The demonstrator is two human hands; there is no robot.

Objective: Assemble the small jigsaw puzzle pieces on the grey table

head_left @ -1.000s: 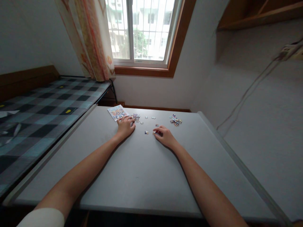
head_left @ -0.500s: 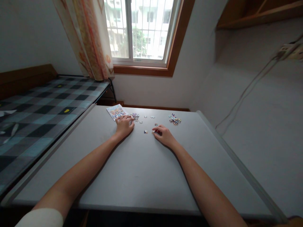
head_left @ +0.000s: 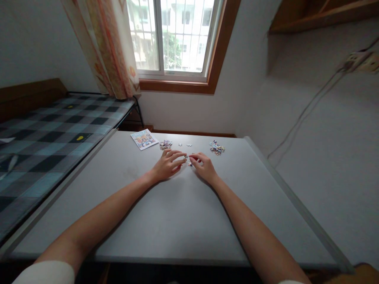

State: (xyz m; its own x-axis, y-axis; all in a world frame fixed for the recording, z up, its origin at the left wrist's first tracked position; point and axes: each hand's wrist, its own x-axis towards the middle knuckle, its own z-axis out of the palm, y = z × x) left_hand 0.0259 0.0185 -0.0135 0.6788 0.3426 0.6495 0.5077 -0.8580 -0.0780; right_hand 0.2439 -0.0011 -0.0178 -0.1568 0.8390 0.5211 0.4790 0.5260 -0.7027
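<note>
Both my hands meet near the middle of the grey table (head_left: 177,213). My left hand (head_left: 168,164) has its fingers curled, with the fingertips pinching a small puzzle piece (head_left: 185,157). My right hand (head_left: 203,165) faces it, its fingers pinched on another small puzzle piece (head_left: 190,163) close to the first. Beyond the hands lie a small heap of puzzle pieces (head_left: 165,144), a few loose pieces (head_left: 184,145) and a second heap (head_left: 217,148). A picture card (head_left: 144,139) lies at the far left of the table.
A bed with a checked cover (head_left: 50,138) runs along the table's left edge. A window (head_left: 173,37) with a curtain (head_left: 109,47) is behind the table. The white wall at the right carries a cable (head_left: 308,110) and a power strip (head_left: 359,61), under a wooden shelf (head_left: 319,15).
My left hand has left the spot beside the picture card and moved right to meet my right hand. The right hand has barely moved. The view has tilted slightly.
</note>
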